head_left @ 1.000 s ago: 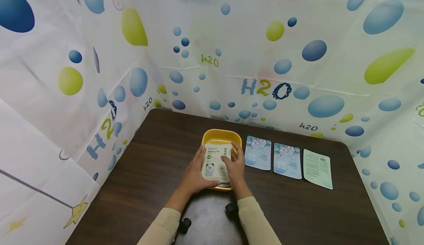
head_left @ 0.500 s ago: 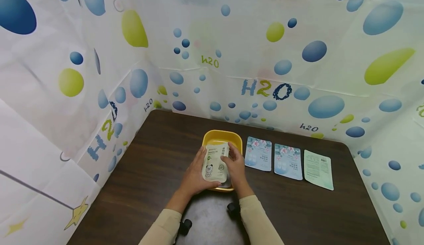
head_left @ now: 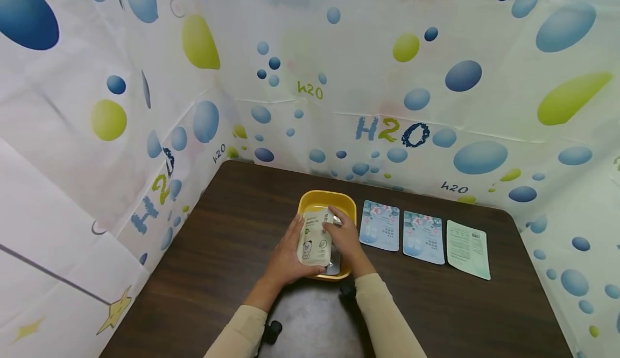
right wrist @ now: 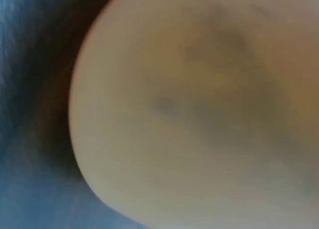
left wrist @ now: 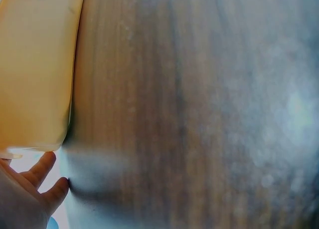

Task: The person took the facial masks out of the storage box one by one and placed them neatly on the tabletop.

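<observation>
Cream packet [head_left: 314, 244] in the left hand's [head_left: 284, 254] grip, over the yellow tray [head_left: 330, 198]

Nearest my head feed come two pale sleeves [head_left: 238, 330]. The left grip holds the packet, thumb along its lower edge, fingers up its left side. At the upper right edge I see the right hand's [head_left: 346, 239] thumb against it; whether that grip pinches the packet, I cannot tell. Something silvery [head_left: 334, 262] shows by its lower right corner, in the tray. Rightward on the dark counter [head_left: 254, 199] I count two blue packets [head_left: 380, 226] and one pale green packet [head_left: 468, 249], side by side. Behind stands a white backdrop [head_left: 358, 40] printed with drops.
</observation>
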